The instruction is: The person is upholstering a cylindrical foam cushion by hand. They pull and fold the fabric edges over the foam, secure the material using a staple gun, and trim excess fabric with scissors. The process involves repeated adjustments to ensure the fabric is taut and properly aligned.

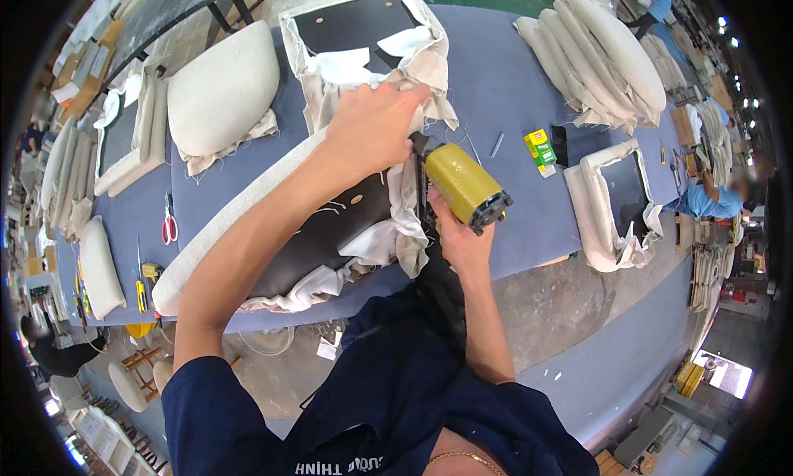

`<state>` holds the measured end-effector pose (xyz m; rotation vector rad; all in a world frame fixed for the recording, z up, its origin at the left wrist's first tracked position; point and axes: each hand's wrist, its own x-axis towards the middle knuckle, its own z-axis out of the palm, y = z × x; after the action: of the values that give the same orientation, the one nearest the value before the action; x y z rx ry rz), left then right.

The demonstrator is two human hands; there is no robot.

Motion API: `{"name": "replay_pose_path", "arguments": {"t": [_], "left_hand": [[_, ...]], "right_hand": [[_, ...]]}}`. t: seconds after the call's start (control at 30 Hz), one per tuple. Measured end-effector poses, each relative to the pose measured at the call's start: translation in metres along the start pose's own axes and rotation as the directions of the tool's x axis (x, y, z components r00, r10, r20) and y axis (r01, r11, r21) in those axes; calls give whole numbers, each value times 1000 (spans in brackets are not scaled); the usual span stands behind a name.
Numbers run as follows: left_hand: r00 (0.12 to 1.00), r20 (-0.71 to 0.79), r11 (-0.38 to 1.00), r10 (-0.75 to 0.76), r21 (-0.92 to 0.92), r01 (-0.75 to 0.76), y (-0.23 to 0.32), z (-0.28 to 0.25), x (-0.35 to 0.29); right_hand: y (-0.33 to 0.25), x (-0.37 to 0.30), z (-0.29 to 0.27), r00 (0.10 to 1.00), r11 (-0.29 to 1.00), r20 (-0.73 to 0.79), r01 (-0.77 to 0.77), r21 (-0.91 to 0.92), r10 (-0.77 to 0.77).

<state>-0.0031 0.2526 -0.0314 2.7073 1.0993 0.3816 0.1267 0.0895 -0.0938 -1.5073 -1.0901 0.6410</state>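
Observation:
An upholstered seat panel (318, 240) lies underside up in front of me, its dark board ringed by beige fabric and white lining. My left hand (372, 129) reaches over its right end, fingers bent and pressed onto the beige fabric (402, 187) there; the fingertips are partly hidden. In my right hand (461, 235) is a staple gun (464, 187) with an olive-yellow body and black end cap. Its nose is at the panel's right edge, close beneath my left hand. A second panel (355, 21), also board up, sits just beyond.
Red-handled scissors (169, 220) and a yellow tool (141, 296) lie to the left. Padded panels are on both sides, including a stack (595, 59) at far right. A green-yellow box (539, 149) and another panel (615, 203) lie right. A co-worker (712, 199) stands beyond.

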Motion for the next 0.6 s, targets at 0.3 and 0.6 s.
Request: {"name": "replay_pose_path", "arguments": {"t": [0.3, 0.6], "left_hand": [[983, 185, 998, 16, -62, -4, 32, -43, -40], [946, 88, 923, 312, -265, -279, 62, -54, -82]], "right_hand": [[24, -25, -67, 988, 983, 44, -155, 102, 151], [255, 44, -200, 980, 793, 84, -96, -601, 182]]}}
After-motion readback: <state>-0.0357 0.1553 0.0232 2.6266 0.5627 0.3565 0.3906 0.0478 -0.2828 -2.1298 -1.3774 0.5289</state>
